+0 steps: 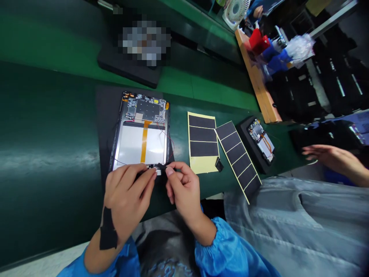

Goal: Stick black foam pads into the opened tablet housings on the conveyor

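An opened tablet (pixel 131 144) lies in front of me, its circuit board, silvery inside and orange ribbon cable exposed. At its near edge, a small black tape piece (pixel 160 166) spans my two hands' fingertips. My left hand (pixel 125 196) is closed in a pinch at the tape's left end, over the tablet's lower edge. On the other end, the thumb and index finger of my right hand (pixel 184 188) pinch the tape. Black tape strips (pixel 108 231) stick to my left wrist. What lies under the left fingers is hidden.
Two sheets of black stickers, one yellow-backed (pixel 201 165) and one pale-edged (pixel 240 163), lie to the right. Beyond them, another opened device (pixel 262 140) rests on a black foam block. A co-worker's hand (pixel 331 157) reaches in at right. A fan (pixel 236 11) stands behind.
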`<action>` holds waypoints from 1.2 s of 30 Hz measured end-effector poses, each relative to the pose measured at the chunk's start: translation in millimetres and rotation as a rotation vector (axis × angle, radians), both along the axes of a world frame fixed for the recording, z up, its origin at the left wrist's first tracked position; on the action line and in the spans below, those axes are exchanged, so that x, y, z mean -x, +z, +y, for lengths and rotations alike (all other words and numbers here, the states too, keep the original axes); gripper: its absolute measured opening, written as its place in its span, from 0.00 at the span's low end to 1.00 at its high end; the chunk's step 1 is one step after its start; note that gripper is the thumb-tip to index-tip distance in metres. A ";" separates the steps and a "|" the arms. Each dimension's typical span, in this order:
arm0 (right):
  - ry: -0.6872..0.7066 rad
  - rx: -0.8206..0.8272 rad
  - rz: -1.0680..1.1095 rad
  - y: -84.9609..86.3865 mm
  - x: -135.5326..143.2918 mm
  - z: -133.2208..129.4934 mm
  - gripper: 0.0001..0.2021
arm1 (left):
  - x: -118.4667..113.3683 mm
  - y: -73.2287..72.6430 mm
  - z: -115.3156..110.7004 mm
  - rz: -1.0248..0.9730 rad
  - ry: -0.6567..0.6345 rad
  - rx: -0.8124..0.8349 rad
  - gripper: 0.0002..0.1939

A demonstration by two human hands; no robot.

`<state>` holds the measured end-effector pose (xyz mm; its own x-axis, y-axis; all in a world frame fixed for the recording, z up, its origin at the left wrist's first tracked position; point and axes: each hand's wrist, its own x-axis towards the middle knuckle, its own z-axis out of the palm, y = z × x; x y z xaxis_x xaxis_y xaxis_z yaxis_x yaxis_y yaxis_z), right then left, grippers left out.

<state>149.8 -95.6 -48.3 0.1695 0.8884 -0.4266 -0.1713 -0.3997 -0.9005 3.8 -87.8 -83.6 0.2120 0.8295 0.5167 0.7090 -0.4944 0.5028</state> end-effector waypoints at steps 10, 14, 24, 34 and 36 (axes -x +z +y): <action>0.122 0.117 0.002 10.8 -1.9 14.2 0.15 | 6.8 0.4 0.9 0.005 -0.106 -0.041 0.12; 0.132 0.128 -0.043 6.2 -6.2 13.9 0.15 | 19.1 -4.4 1.6 0.074 -0.270 -0.065 0.17; 0.108 0.137 -0.118 7.1 -2.1 13.2 0.15 | 31.0 -2.5 2.1 0.114 -0.333 -0.001 0.20; 0.068 0.120 -0.112 5.8 2.1 11.7 0.14 | 12.1 -0.1 7.9 0.143 -0.200 -0.045 0.14; 0.065 0.122 -0.106 5.3 2.5 11.2 0.14 | 11.4 1.2 8.3 0.159 -0.190 -0.046 0.14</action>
